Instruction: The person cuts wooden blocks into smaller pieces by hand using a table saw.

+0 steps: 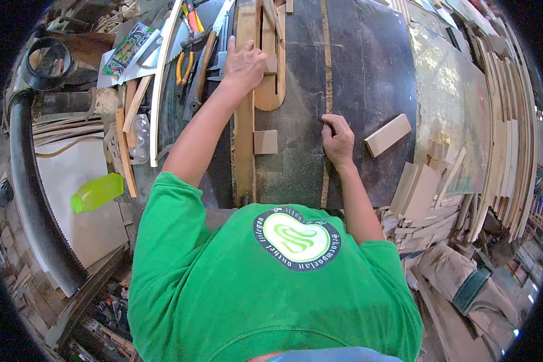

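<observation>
My left hand [244,67] lies over a long wooden strip [245,120] with its fingers apart. A metal caliper [219,67] shows at its left, and a small wooden block [271,64] at its right, by a slotted wooden board [270,96]. Whether the hand touches the caliper or block is hard to tell. My right hand [338,142] rests on the dark tabletop [368,72] with its fingers curled together; a small dark bit shows at the fingertips, too small to name. Another small block [265,142] sits against the strip, and a larger wooden block [387,136] lies right of my right hand.
Orange-handled pliers [186,67], a hammer [202,66] and a saw blade [157,54] lie at the left. A green bottle [96,192] rests on a white board. Wood offcuts [416,187] and long planks [507,139] are stacked at the right.
</observation>
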The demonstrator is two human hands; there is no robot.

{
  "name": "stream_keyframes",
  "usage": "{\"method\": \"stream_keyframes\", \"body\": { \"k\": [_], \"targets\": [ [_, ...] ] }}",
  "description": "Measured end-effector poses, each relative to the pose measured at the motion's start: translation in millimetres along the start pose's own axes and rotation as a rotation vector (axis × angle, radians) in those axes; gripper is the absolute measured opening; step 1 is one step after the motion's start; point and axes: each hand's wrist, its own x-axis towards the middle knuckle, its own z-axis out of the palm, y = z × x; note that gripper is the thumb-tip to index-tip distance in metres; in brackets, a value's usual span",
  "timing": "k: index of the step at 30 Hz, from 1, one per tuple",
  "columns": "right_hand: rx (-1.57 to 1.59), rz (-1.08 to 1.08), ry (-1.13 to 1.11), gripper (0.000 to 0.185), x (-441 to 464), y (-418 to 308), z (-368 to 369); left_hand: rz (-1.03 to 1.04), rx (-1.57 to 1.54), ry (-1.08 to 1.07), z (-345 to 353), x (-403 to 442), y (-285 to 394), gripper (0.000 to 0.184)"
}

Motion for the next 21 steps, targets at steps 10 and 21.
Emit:
{"method": "stream_keyframes", "body": {
  "k": [10,21],
  "targets": [
    [-0.015,-0.018,0.036,0.023,-4,4,-2,-0.018,0.101,-0.130,-3,32,-13,0.031],
    [-0.046,-0.056,0.061,0.021,-3,6,1,0.002,0.080,-0.115,6,46,-22,0.029]
  ]
}}
